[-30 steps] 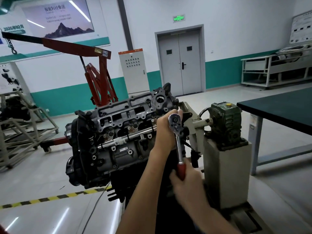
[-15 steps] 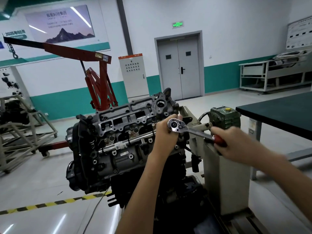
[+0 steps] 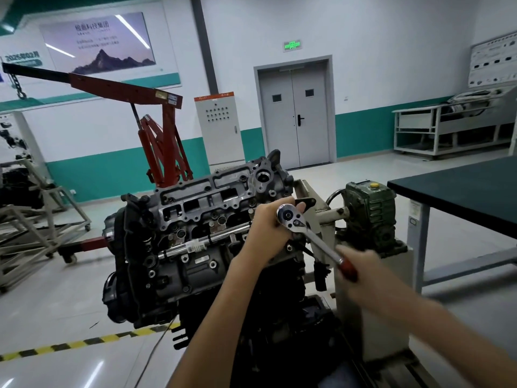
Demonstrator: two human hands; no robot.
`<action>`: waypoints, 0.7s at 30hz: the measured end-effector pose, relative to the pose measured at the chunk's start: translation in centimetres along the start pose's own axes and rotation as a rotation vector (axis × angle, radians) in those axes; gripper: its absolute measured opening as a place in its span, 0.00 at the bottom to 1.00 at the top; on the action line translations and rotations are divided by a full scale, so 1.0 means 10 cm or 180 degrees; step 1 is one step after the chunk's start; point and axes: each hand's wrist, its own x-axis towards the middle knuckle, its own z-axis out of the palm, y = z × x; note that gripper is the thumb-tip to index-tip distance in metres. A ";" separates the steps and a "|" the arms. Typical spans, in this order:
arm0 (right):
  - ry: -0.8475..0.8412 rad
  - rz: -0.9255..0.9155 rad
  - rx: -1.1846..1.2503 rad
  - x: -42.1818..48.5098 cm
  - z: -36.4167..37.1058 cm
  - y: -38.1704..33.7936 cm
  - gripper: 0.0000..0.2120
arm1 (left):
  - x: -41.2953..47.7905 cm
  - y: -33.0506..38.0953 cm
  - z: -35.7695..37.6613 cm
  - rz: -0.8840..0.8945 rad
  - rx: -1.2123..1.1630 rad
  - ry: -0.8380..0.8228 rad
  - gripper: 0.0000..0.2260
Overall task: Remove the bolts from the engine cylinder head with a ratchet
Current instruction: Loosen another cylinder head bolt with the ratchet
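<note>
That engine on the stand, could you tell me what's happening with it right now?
A person is working a ratchet on the cylinder head. The left hand steadies the ratchet's head against the engine's right end, while the right hand grips the red handle, which angles down to the right. The bolt itself is hidden behind the left hand.

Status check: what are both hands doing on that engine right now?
Left hand steadies ratchet head at cylinder head. Right hand grips red handle. Bolt hidden. Nothing blocking.
</note>
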 end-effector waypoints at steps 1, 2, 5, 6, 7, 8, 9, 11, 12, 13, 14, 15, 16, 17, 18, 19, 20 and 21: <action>-0.0113 -0.0152 -0.0374 0.10 -0.19 0.07 0.03 | 0.03 0.03 -0.02 0.0036 0.0064 -0.0106 0.19; -0.0165 -0.0319 -0.0711 0.21 -0.36 0.11 0.03 | 0.07 0.05 -0.04 0.0063 0.0099 -0.0179 0.20; -0.0044 -0.0591 -0.1146 0.36 -0.55 0.14 0.08 | 0.11 0.07 -0.01 0.0030 -0.0014 -0.0156 0.22; -0.0001 -0.0511 -0.1053 0.33 -0.49 0.14 0.07 | 0.10 0.06 0.02 0.0012 -0.0087 -0.0064 0.21; 0.0052 -0.0370 -0.0832 0.25 -0.37 0.13 0.06 | 0.09 0.05 0.05 0.0017 -0.0149 0.0053 0.21; 0.0126 -0.0198 -0.0493 0.14 -0.21 0.10 0.05 | 0.08 0.03 0.08 0.0038 -0.0207 0.0193 0.21; 0.0203 -0.0026 -0.0052 0.03 -0.02 0.03 0.05 | 0.07 0.02 0.12 0.0062 -0.0266 0.0343 0.21; 0.0361 0.0242 0.0897 -0.13 0.36 -0.20 0.04 | 0.07 0.01 0.18 0.0070 -0.0386 0.0567 0.21; 0.0451 0.0404 0.1304 -0.17 0.55 -0.34 0.04 | 0.06 0.00 0.20 0.0050 -0.0454 0.0618 0.22; 0.0534 0.0573 0.1672 -0.20 0.72 -0.48 0.05 | 0.06 0.00 0.22 0.0033 -0.0510 0.0650 0.22; 0.0583 0.0693 0.2014 -0.21 0.85 -0.60 0.06 | 0.06 0.00 0.22 0.0027 -0.0529 0.0687 0.22; 0.0590 0.0734 0.2256 -0.21 0.93 -0.69 0.07 | 0.07 0.00 0.23 0.0033 -0.0506 0.0723 0.22; 0.0571 0.0730 0.2342 -0.21 0.95 -0.73 0.08 | 0.07 0.01 0.22 0.0041 -0.0460 0.0730 0.21; 0.0538 0.0710 0.2229 -0.21 0.90 -0.69 0.10 | 0.07 0.01 0.21 0.0033 -0.0414 0.0692 0.21; 0.0495 0.0647 0.1962 -0.20 0.80 -0.60 0.12 | 0.08 0.00 0.20 0.0017 -0.0375 0.0608 0.21; 0.0422 0.0528 0.1583 -0.18 0.66 -0.48 0.12 | 0.08 -0.01 0.18 0.0000 -0.0324 0.0500 0.21; 0.0310 0.0378 0.1188 -0.15 0.49 -0.34 0.12 | 0.08 -0.02 0.14 -0.0014 -0.0261 0.0381 0.21; 0.0163 0.0234 0.0831 -0.10 0.28 -0.22 0.12 | 0.08 -0.03 0.10 -0.0024 -0.0186 0.0243 0.21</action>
